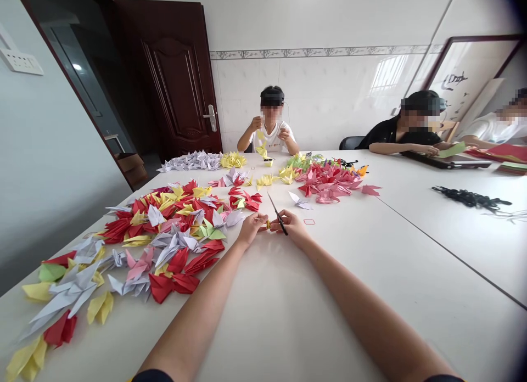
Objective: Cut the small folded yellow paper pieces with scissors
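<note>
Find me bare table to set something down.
Bare table lies between left forearm and right forearm, and right of that arm to the table seam. Crowded: left of the left forearm, a mixed paper heap; beyond the right hand, a red-pink pile.

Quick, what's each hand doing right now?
Left hand: closed, pinching a small yellow piece.
Right hand: closed, holding a pointed, black-handled tool.
</note>
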A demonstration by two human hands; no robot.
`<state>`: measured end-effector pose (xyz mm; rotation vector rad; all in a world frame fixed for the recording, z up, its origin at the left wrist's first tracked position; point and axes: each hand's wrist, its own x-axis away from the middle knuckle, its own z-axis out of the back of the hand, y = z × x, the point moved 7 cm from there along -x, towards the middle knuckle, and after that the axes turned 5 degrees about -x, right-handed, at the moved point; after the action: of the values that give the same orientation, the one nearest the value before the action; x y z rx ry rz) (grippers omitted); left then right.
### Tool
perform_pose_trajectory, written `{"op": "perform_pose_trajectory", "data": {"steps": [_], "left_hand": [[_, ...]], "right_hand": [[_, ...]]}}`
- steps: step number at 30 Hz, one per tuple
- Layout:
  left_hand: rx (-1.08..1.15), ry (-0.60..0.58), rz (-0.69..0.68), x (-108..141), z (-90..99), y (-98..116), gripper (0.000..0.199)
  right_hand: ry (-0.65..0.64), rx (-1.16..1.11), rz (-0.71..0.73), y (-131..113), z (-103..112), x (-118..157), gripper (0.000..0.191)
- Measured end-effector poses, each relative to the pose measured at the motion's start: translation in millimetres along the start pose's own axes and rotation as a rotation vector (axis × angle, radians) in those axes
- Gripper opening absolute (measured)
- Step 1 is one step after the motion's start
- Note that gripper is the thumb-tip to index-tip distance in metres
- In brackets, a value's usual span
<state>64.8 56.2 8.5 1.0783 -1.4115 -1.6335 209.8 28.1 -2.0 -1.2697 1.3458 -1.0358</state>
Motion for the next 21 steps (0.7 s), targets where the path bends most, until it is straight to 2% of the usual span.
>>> {"op": "perform_pose_trajectory", "data": {"steps": [4, 21], "left_hand": [[-0.053, 0.0, -0.01, -1.9, 0.9, -2.5, 0.034], [-0.019, -0.073, -0.013, -1.8, -0.3, -6.2, 0.02]], "right_hand": [[-0.004, -0.004, 0.011, 2.1, -0.4, -1.6, 0.042], [0.014, 0.004, 0.043, 6.7, 5.7, -5.2, 0.044]]}}
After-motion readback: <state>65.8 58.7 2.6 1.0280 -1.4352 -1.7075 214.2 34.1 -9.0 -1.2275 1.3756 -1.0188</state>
